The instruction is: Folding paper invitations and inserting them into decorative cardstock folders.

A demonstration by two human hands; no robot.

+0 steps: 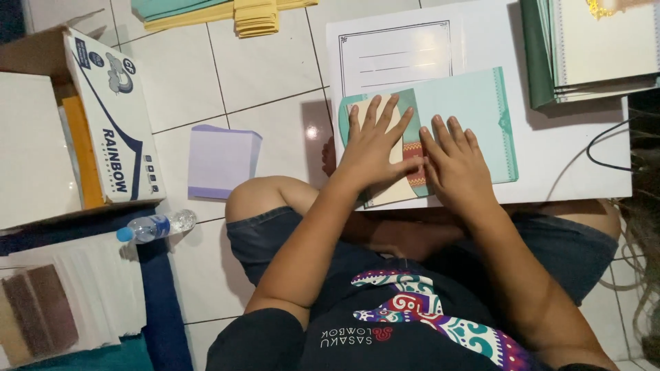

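I sit cross-legged on a tiled floor with a low white table [570,158] over my lap. A pale green card [474,110] with a patterned edge lies on it, partly over a white sheet with a printed border [399,58]. My left hand [371,148] lies flat, fingers spread, on a cream insert [385,192] at the card's left part. My right hand [457,165] presses flat beside it on the green card, thumb touching the left hand. Neither hand grips anything.
A stack of green and white cards [591,48] stands at the table's far right, and a black cable [605,144] crosses its right edge. On the floor lie a lilac envelope pile [220,161], a plastic water bottle [155,225], an open cardboard box [110,117], white paper stacks [96,288] and yellow envelopes [254,17].
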